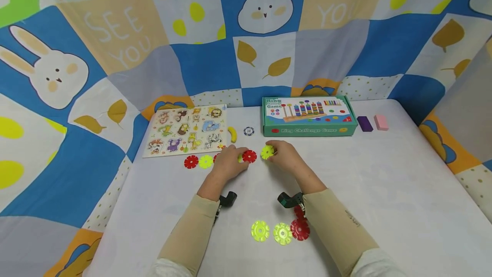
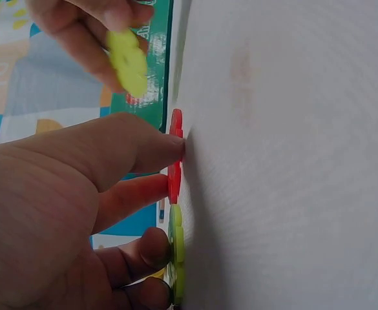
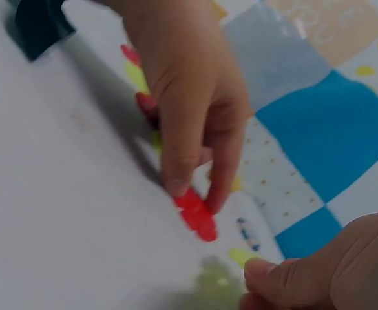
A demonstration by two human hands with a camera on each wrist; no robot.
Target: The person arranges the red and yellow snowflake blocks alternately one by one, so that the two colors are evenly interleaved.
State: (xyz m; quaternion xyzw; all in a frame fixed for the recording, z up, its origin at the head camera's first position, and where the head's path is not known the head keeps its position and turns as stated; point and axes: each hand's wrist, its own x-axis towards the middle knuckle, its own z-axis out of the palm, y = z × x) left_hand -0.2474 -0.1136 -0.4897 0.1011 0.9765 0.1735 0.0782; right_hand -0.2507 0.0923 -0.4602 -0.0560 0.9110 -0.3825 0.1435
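My left hand (image 1: 229, 163) pinches a red flower-shaped disc (image 1: 249, 156) between thumb and finger at the right end of a row of discs. Beside it a yellow-green disc (image 2: 178, 255) touches the red one, partly behind my fingers. My right hand (image 1: 283, 156) holds another yellow-green disc (image 1: 267, 152) by its edge, just right of the red one and apart from it. Further left in the row lie a red disc (image 1: 191, 162) and a yellow-green disc (image 1: 205, 161); one more red disc is mostly hidden by my left hand.
Nearer me lie loose yellow-green discs (image 1: 260, 231) and red discs (image 1: 300, 229), partly under the right forearm. Behind the row are an animal puzzle board (image 1: 184, 129), a toy banana (image 1: 232, 134), a round token (image 1: 248, 131) and a green game box (image 1: 309, 116). Purple (image 1: 364, 124) and pink blocks (image 1: 381, 122) stand right.
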